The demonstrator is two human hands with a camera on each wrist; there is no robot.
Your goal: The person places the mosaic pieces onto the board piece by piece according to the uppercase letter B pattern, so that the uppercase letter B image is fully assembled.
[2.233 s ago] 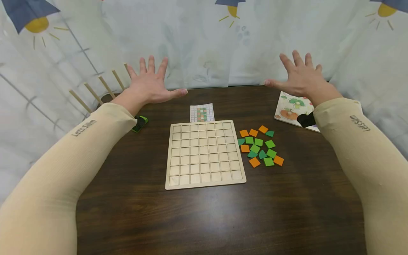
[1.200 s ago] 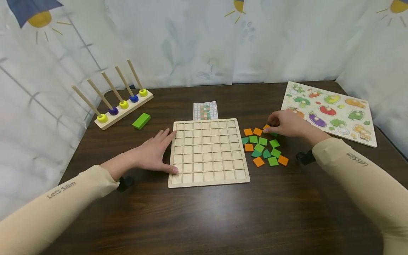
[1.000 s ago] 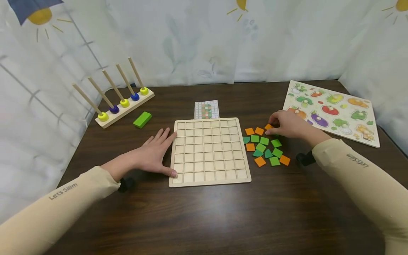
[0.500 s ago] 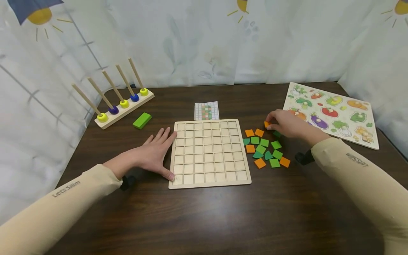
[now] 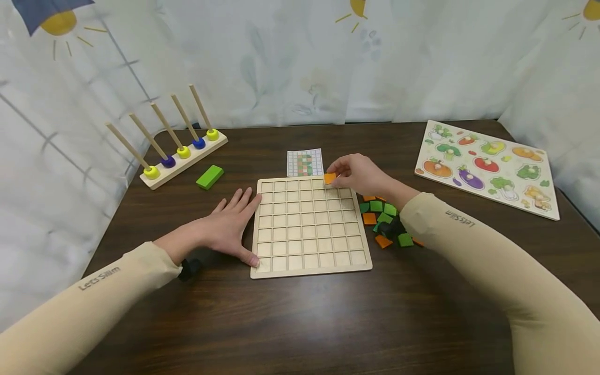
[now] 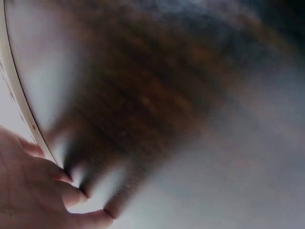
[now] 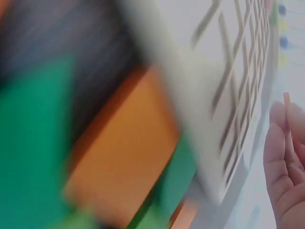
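Observation:
A pale wooden grid board [image 5: 309, 226] lies on the dark table, its squares bare apart from what the hands cover. My left hand [image 5: 227, 226] is spread along the board's left edge, the thumb at the lower left corner; in the left wrist view its fingers [image 6: 71, 193] touch the tabletop beside the rim. Between thumb and fingers my right hand [image 5: 358, 174] pinches an orange square tile [image 5: 330, 178] over the board's top edge, right of centre. The right wrist view shows that tile [image 7: 286, 100] edge-on. Loose tiles [image 5: 376, 206], orange and green, lie right of the board, partly hidden under the right wrist.
A small printed pattern card [image 5: 304, 162] lies behind the board. At the back left stand a peg rack [image 5: 183, 159] with yellow and blue rings and a green block [image 5: 210, 177]. A vegetable puzzle board [image 5: 487, 166] lies at the back right. A curtain [image 5: 281, 62] hangs behind the table.
Both hands came down from the air. My left hand settled on the board's left edge. My right hand picked an orange tile from the pile and carried it left over the board.

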